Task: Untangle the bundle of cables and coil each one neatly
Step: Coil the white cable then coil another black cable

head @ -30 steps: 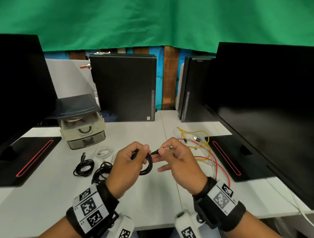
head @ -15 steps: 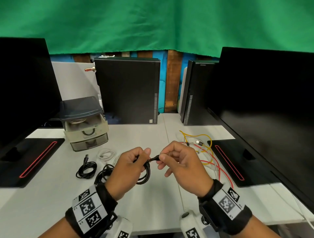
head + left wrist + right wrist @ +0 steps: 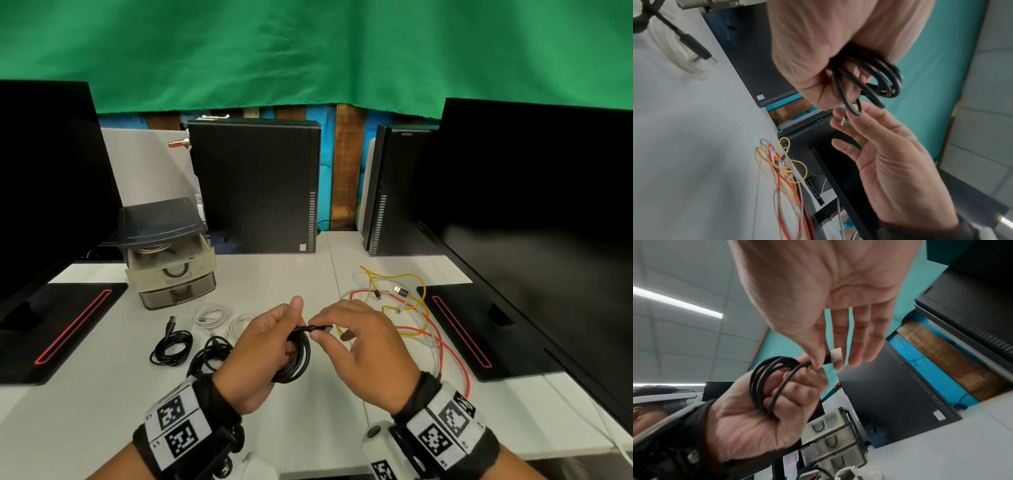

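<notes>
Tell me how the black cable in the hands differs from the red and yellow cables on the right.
The black cable is wound into a tight coil and held in the air; the left hand grips it and the right hand pinches its plug. The red and yellow cables lie loose and tangled on the table, untouched. Both are thin.
</notes>
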A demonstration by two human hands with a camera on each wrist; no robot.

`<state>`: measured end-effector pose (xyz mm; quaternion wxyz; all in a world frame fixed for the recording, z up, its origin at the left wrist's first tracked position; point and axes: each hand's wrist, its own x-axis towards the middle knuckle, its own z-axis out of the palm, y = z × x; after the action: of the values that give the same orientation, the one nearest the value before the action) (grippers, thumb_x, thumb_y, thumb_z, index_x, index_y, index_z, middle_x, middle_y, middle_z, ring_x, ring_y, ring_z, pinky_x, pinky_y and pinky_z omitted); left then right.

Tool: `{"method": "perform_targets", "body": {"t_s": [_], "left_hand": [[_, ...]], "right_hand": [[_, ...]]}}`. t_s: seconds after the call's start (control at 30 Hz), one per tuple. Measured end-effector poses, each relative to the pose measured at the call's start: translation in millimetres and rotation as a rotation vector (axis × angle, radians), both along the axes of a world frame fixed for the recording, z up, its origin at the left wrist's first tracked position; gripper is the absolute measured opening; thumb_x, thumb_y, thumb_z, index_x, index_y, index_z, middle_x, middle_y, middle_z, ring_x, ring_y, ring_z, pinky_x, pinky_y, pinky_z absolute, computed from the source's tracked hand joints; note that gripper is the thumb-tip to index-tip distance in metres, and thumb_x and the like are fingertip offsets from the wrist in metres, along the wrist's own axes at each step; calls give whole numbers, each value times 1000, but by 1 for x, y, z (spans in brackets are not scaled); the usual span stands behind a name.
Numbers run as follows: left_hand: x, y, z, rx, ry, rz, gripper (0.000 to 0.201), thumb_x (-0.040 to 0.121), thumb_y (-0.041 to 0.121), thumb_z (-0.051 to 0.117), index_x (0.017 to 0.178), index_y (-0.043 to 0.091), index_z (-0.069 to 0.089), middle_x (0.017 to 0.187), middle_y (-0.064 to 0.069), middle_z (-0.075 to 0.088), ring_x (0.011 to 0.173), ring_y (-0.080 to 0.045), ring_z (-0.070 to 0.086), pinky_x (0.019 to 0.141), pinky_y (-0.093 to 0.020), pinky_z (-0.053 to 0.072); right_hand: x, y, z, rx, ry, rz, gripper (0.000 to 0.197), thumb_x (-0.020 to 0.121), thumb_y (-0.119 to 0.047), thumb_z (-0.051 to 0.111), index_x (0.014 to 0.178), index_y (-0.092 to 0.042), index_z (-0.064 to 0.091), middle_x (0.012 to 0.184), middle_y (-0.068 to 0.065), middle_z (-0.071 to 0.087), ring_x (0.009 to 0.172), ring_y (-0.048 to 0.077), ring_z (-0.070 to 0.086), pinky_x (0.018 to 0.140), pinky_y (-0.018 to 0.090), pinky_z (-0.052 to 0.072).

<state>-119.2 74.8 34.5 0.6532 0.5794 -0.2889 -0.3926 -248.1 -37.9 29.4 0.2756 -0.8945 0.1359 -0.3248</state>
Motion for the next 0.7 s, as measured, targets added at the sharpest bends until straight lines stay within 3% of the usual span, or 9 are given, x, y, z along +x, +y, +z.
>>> {"method": "perform_targets", "body": {"t_s": [0.07,0.2,0.27,0.37,0.4,0.47,0.5,0.63,0.7], "left_hand": [[-3,-1,0,0,-16,-24,35,95,44,51,82,11,50,58,1,22,44,-7,17,40,-16,17],[-3,-3,-4,-8,-106,0,35,94,44,53,88,10,51,60,-1,25,49,-10,21,45,-18,23],[-4,-4,-5,-19,-101,22,34,95,41,53,85,9,48,62,-3,27,50,-11,22,46,-18,22],[-5,-4,-8,-37,-172,90,34,97,37,53,82,8,47,57,-1,35,47,-10,28,46,-19,27],[-5,-4,-11,-34,-232,121,35,97,38,53,80,8,48,55,-1,41,47,-11,35,48,-23,34],[-6,-4,-13,-45,-290,151,33,99,38,54,79,12,53,60,-8,55,55,-17,52,59,-40,53],[-6,-4,-14,-57,-289,151,31,99,38,54,79,14,55,64,-10,60,59,-18,56,65,-46,56],[-6,-4,-9,-105,-337,91,19,97,27,58,90,10,59,58,8,58,53,-4,51,58,-23,42],[-1,-3,-6,-102,-314,-3,18,90,22,71,100,9,65,72,2,70,66,-8,64,66,-22,51]], "right_hand": [[-4,-1,5,-78,92,28,17,92,-37,57,104,-33,69,91,-18,69,86,3,61,74,29,51],[-6,-4,9,-40,147,56,16,94,-38,55,98,-30,69,83,-15,70,78,6,63,69,26,51],[-3,-4,7,236,108,60,10,96,-26,58,91,-22,66,79,-7,70,74,10,66,66,26,52],[3,10,3,689,81,111,6,98,-12,57,93,-12,59,82,0,71,73,15,71,65,36,55],[4,16,0,733,64,116,3,97,-13,60,94,-14,58,83,-1,71,74,18,71,66,38,56],[7,25,-6,702,14,105,12,90,-19,68,96,-21,58,84,-1,71,77,25,71,66,39,58],[8,28,-7,679,-7,94,14,87,-19,70,96,-24,60,84,0,72,79,28,71,64,38,58],[8,25,-3,708,-149,12,11,91,-6,66,91,-16,68,79,7,72,69,22,69,54,30,57],[6,18,1,717,-204,-25,10,92,-2,64,89,-10,70,74,8,70,64,16,68,52,26,55]]}}
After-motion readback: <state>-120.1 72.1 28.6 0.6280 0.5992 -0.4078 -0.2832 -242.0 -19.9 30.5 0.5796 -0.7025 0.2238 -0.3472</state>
